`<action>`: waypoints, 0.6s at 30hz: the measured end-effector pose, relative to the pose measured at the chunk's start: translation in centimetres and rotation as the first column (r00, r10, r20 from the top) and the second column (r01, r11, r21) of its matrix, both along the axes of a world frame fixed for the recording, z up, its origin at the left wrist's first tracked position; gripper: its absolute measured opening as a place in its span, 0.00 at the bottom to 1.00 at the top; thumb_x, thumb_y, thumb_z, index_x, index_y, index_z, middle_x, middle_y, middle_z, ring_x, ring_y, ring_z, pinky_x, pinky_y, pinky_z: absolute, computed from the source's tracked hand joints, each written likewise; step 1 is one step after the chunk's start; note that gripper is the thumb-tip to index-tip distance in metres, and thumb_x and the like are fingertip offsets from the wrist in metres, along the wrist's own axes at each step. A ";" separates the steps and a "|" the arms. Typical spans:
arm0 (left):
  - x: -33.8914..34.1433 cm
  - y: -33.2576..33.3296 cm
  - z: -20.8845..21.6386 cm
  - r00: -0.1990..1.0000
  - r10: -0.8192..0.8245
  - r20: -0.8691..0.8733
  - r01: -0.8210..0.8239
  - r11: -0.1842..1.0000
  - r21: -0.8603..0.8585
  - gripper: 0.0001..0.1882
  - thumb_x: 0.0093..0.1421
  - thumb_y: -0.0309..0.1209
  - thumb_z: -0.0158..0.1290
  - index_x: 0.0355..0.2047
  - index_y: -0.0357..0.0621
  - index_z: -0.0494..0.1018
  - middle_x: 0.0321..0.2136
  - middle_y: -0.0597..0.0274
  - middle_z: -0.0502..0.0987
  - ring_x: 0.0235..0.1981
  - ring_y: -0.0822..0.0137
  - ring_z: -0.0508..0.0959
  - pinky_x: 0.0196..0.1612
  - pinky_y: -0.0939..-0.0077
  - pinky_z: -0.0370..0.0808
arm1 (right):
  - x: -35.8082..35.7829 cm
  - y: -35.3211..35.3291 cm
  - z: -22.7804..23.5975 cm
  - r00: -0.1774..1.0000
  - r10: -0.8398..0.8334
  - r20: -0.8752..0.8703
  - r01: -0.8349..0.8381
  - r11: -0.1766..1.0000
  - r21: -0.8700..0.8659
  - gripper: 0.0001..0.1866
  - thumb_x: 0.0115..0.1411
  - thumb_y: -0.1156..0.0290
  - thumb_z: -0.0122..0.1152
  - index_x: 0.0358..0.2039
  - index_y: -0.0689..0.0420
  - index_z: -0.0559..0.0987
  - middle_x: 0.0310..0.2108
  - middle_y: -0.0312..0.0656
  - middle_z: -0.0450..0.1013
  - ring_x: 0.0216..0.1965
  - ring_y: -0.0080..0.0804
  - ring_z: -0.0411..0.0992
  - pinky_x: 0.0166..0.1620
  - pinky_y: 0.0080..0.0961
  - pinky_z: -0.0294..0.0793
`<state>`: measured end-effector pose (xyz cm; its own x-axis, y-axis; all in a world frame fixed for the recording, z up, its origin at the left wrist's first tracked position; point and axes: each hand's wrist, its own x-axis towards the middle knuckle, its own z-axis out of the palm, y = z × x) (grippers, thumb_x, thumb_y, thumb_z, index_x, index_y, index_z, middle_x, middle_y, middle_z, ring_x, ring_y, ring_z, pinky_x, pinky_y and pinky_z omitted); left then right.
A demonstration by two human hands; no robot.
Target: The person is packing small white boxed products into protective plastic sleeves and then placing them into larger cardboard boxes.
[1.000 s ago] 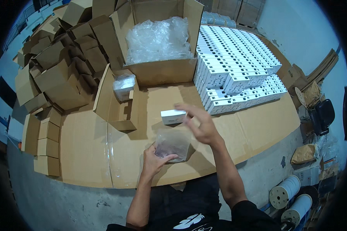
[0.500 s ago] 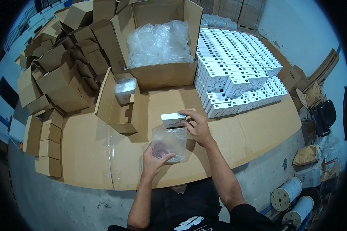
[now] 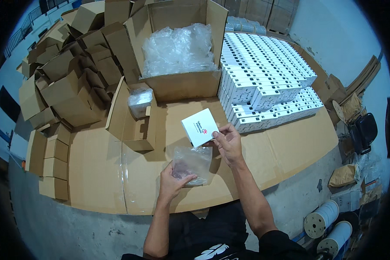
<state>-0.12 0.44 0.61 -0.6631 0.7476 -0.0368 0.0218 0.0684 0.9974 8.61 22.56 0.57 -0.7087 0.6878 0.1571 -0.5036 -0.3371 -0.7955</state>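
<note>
Between its thumb and fingers my right hand (image 3: 228, 144) pinches a flat white box (image 3: 198, 125) by its lower right corner. The box's broad printed face, with a small red mark, is turned up toward me. Just below it, my left hand (image 3: 173, 180) holds a clear plastic bag (image 3: 193, 164), its thumb lying across the front. The bag's upper edge is close under the box's lower edge; whether they touch I cannot tell. Left of and beyond the bag stands an open cardboard carton (image 3: 138, 144) with several plastic-wrapped boxes (image 3: 140, 102) at its far end.
A large carton (image 3: 184, 84) full of clear bags (image 3: 180, 50) stands at the back. Stacked white boxes (image 3: 264, 91) fill the table's right rear. Unfolded cartons (image 3: 69, 95) pile up at left, near smaller closed ones (image 3: 55, 168). Cardboard (image 3: 255, 160) covers the table.
My right hand has turned the white box from edge-on to broad face up and shifted its grip to the lower corner. The left hand and bag have barely moved.
</note>
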 end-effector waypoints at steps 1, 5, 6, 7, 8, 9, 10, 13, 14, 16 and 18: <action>0.0 0.0 -0.1 1.000 0.000 0.000 0.000 1.000 -0.001 0.27 0.49 0.28 0.74 0.48 0.36 0.76 0.40 0.60 0.83 0.41 0.70 0.82 0.47 0.72 0.78 | 0.0 0.0 -0.2 1.000 0.005 0.005 -0.005 1.000 0.026 0.12 0.63 0.80 0.64 0.40 0.62 0.67 0.41 0.48 0.75 0.42 0.33 0.79 0.44 0.32 0.86; -0.1 0.1 -0.2 1.000 0.014 0.012 -0.014 1.000 0.002 0.28 0.49 0.28 0.73 0.49 0.35 0.75 0.40 0.60 0.82 0.41 0.70 0.81 0.47 0.73 0.79 | 0.3 0.6 -0.5 0.998 0.034 0.059 -0.039 0.995 0.092 0.11 0.63 0.79 0.65 0.40 0.61 0.69 0.41 0.49 0.76 0.40 0.31 0.79 0.42 0.27 0.84; -0.2 0.1 -0.2 0.999 0.018 0.033 -0.018 1.000 0.013 0.28 0.49 0.27 0.73 0.49 0.35 0.75 0.40 0.60 0.82 0.41 0.71 0.81 0.46 0.74 0.79 | 0.4 0.7 -0.4 0.998 0.035 0.059 -0.040 0.995 0.091 0.11 0.63 0.79 0.65 0.40 0.61 0.69 0.41 0.49 0.76 0.40 0.31 0.79 0.42 0.27 0.84; -0.2 0.1 -0.1 0.999 0.019 0.033 -0.019 1.000 0.012 0.28 0.49 0.27 0.73 0.49 0.35 0.75 0.40 0.60 0.82 0.41 0.71 0.81 0.46 0.74 0.79 | 0.5 0.7 -0.3 0.997 0.053 0.062 -0.060 0.993 0.101 0.11 0.63 0.79 0.65 0.40 0.60 0.69 0.41 0.47 0.76 0.40 0.30 0.78 0.42 0.25 0.83; -0.1 0.1 0.1 0.997 0.020 0.070 -0.019 1.000 -0.017 0.28 0.49 0.27 0.73 0.49 0.35 0.75 0.40 0.60 0.82 0.40 0.71 0.81 0.46 0.74 0.79 | 0.6 0.7 -0.2 0.995 0.070 0.065 -0.077 0.991 0.112 0.11 0.63 0.79 0.65 0.40 0.60 0.70 0.40 0.46 0.75 0.40 0.29 0.78 0.42 0.24 0.82; -0.1 0.1 0.2 0.994 0.023 0.107 -0.019 0.999 -0.046 0.28 0.49 0.27 0.73 0.49 0.35 0.75 0.39 0.60 0.82 0.40 0.71 0.81 0.45 0.75 0.79 | 0.7 0.9 -0.4 0.995 0.069 0.066 -0.076 0.991 0.111 0.11 0.63 0.79 0.65 0.40 0.60 0.70 0.40 0.46 0.75 0.40 0.29 0.78 0.42 0.24 0.82; -0.1 0.1 0.1 0.994 0.022 0.107 -0.017 0.999 -0.046 0.28 0.49 0.27 0.73 0.49 0.35 0.75 0.39 0.60 0.82 0.40 0.71 0.81 0.45 0.75 0.79 | 0.7 1.1 -0.7 0.996 0.077 0.052 -0.083 0.989 0.121 0.11 0.63 0.79 0.64 0.40 0.60 0.70 0.40 0.45 0.75 0.39 0.27 0.77 0.42 0.23 0.81; -0.1 0.1 -0.4 0.997 0.026 0.075 -0.029 0.999 0.027 0.27 0.49 0.27 0.73 0.48 0.35 0.75 0.38 0.61 0.82 0.39 0.71 0.81 0.45 0.75 0.79 | 0.6 0.9 -0.3 0.996 0.080 0.038 -0.084 0.989 0.120 0.10 0.62 0.80 0.63 0.40 0.60 0.70 0.38 0.41 0.74 0.39 0.25 0.75 0.42 0.22 0.79; -0.2 0.1 -0.5 0.997 0.020 0.078 -0.021 1.000 0.021 0.26 0.49 0.27 0.73 0.47 0.35 0.75 0.38 0.61 0.82 0.39 0.72 0.81 0.45 0.75 0.79 | 0.7 0.7 0.0 0.997 0.069 0.039 -0.073 0.991 0.108 0.10 0.62 0.80 0.62 0.40 0.60 0.70 0.38 0.40 0.73 0.39 0.24 0.74 0.43 0.22 0.79; -0.1 0.1 -0.5 0.997 0.012 0.081 -0.013 1.000 0.016 0.26 0.49 0.27 0.73 0.47 0.35 0.75 0.38 0.61 0.82 0.39 0.72 0.81 0.45 0.75 0.79 | 0.6 0.9 -0.5 0.998 0.050 0.032 -0.054 0.992 0.114 0.10 0.62 0.81 0.62 0.40 0.59 0.70 0.38 0.39 0.72 0.39 0.23 0.73 0.43 0.22 0.78; 0.0 0.1 -0.4 0.998 0.028 0.055 -0.031 0.998 0.053 0.24 0.50 0.28 0.73 0.45 0.35 0.76 0.37 0.61 0.82 0.39 0.72 0.80 0.45 0.75 0.78 | 0.6 0.9 -0.6 0.999 0.033 0.025 -0.036 0.992 0.118 0.10 0.62 0.81 0.62 0.39 0.59 0.70 0.38 0.39 0.72 0.39 0.23 0.73 0.43 0.21 0.77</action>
<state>-0.07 0.53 0.23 -0.6829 0.7298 -0.0337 -0.0340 0.0143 0.9993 9.22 23.50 -0.01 -0.7362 0.6403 0.2193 -0.4744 -0.2572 -0.8419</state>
